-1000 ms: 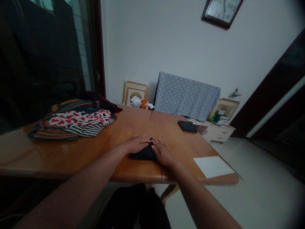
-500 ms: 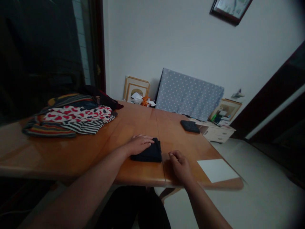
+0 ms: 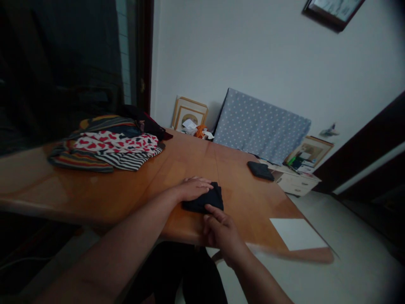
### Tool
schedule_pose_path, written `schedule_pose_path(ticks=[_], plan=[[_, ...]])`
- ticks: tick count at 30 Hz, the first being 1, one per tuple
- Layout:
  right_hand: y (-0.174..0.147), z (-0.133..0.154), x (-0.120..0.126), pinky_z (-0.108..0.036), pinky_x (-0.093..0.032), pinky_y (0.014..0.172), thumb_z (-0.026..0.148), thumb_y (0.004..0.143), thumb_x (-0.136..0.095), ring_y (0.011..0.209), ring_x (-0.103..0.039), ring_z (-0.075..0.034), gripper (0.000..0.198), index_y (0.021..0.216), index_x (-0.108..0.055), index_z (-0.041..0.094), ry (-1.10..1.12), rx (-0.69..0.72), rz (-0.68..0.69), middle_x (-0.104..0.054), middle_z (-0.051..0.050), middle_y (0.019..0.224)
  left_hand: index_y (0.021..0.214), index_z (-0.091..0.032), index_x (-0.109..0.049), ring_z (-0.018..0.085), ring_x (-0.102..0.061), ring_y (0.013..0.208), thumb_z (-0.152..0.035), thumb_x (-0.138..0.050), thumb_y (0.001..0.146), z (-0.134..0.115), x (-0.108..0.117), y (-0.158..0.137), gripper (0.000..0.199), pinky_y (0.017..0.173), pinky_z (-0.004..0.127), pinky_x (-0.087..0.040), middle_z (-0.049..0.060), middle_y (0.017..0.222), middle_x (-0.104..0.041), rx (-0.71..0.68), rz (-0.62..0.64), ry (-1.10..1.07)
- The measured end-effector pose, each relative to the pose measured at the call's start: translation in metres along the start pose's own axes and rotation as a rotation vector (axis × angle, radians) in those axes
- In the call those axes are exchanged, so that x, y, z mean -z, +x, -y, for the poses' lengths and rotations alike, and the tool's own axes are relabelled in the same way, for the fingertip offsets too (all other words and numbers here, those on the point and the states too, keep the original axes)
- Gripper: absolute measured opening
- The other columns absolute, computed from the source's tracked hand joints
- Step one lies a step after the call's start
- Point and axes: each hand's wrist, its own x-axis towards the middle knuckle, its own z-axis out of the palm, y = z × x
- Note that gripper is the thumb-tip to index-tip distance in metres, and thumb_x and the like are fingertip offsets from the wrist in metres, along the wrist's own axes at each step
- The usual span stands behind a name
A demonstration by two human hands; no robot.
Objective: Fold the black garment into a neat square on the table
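A small dark navy piece of folded cloth [image 3: 216, 196] lies near the front edge of the wooden table. Flat across its far left part rests my left hand [image 3: 195, 188], fingers stretched out and pressing on top. My right hand [image 3: 220, 230] is at the cloth's near edge, its index finger extended onto the fabric. The other right-hand fingers curl loosely below, partly hidden, and I see nothing held in them.
A heap of clothes [image 3: 110, 145], striped and heart-patterned, lies on the table [image 3: 152, 185] to the left. Another dark folded cloth [image 3: 260, 170] sits at the far right edge. A white sheet [image 3: 297, 233] lies near the right corner. Behind stands something under a dotted grey cover [image 3: 261, 126].
My right hand has moved left from the bare tabletop to the near edge of the navy cloth, its index finger extending. The left hand stays on the cloth. The view has shifted slightly.
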Motion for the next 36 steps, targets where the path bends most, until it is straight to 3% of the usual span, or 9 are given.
schedule_pose_path(ticks=[4, 10, 15, 27, 33, 36], plan=[[-0.003, 0.006, -0.008, -0.017, -0.023, 0.037, 0.040, 0.076, -0.077, 0.038, -0.044, -0.008, 0.070, 0.136, -0.053, 0.015, 0.255, -0.133, -0.002, -0.064, 0.004, 0.060, 0.136, -0.035, -0.065, 0.020, -0.042, 0.143, -0.042, -0.036, 0.103, -0.009, 0.006, -0.003, 0.045, 0.120, 0.038, -0.027, -0.005, 0.154, -0.053, 0.046, 0.008, -0.029], [-0.003, 0.003, -0.020, -0.015, -0.043, 0.045, 0.021, 0.079, -0.077, 0.051, -0.059, -0.008, 0.037, 0.112, -0.061, 0.018, 0.711, -0.212, -0.085, -0.072, -0.001, 0.074, 0.136, -0.036, -0.064, 0.020, -0.042, 0.143, -0.042, -0.035, 0.102, -0.012, 0.007, -0.003, 0.045, 0.120, 0.040, -0.027, -0.006, 0.156, -0.051, 0.063, 0.019, -0.014], [0.002, -0.001, -0.026, -0.015, -0.046, 0.047, 0.014, 0.083, -0.074, 0.049, -0.059, -0.006, 0.021, 0.097, -0.061, 0.022, 0.894, -0.204, -0.107, -0.076, -0.002, 0.083, 0.137, -0.036, -0.063, 0.020, -0.039, 0.146, -0.042, -0.036, 0.101, -0.013, 0.007, -0.003, 0.046, 0.121, 0.041, -0.025, -0.006, 0.158, -0.048, 0.087, 0.032, -0.019], [0.005, -0.005, -0.048, -0.018, -0.046, 0.051, 0.014, 0.081, -0.070, 0.053, -0.060, -0.010, 0.031, 0.109, -0.061, 0.024, 0.888, -0.265, 0.200, -0.076, -0.003, 0.082, 0.137, -0.039, -0.062, 0.023, -0.038, 0.145, -0.048, -0.037, 0.101, -0.016, 0.004, -0.004, 0.044, 0.118, 0.050, -0.026, -0.005, 0.159, -0.047, 0.127, 0.016, 0.005], [-0.004, -0.009, -0.038, -0.018, -0.046, 0.050, 0.021, 0.084, -0.070, 0.054, -0.062, -0.010, 0.048, 0.130, -0.058, 0.021, 0.770, -0.303, 0.261, -0.075, -0.003, 0.080, 0.137, -0.040, -0.061, 0.026, -0.038, 0.144, -0.046, -0.038, 0.102, -0.023, 0.001, -0.009, 0.043, 0.118, 0.057, -0.022, -0.004, 0.157, -0.048, 0.094, -0.031, 0.072], [-0.010, -0.005, -0.023, -0.018, -0.046, 0.048, 0.027, 0.084, -0.072, 0.054, -0.064, -0.011, 0.042, 0.124, -0.063, 0.015, 0.634, -0.278, 0.254, -0.075, -0.005, 0.081, 0.138, -0.040, -0.060, 0.027, -0.038, 0.144, -0.046, -0.035, 0.103, -0.026, -0.003, -0.012, 0.043, 0.119, 0.063, -0.015, -0.004, 0.158, -0.048, 0.091, -0.068, 0.085]])
